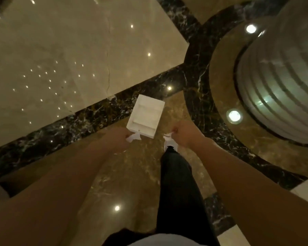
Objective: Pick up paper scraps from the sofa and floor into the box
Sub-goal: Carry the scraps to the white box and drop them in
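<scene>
A white open box (145,115) lies on the polished marble floor, straddling the dark veined border strip. My left hand (120,138) hangs just below the box's near left corner, fingers closed on a crumpled white paper scrap (134,137). My right hand (182,133) is to the right of the box's near edge, closed on another white paper scrap (169,134). Both arms reach down from the bottom of the view. The inside of the box shows only white ridged walls.
A large ribbed round column (281,82) stands on a circular dark-bordered base at the right, with round floor lights (234,115) beside it. My leg in dark trousers and a white shoe (171,145) stand just under my right hand. Beige floor tiles (60,50) spread to the left.
</scene>
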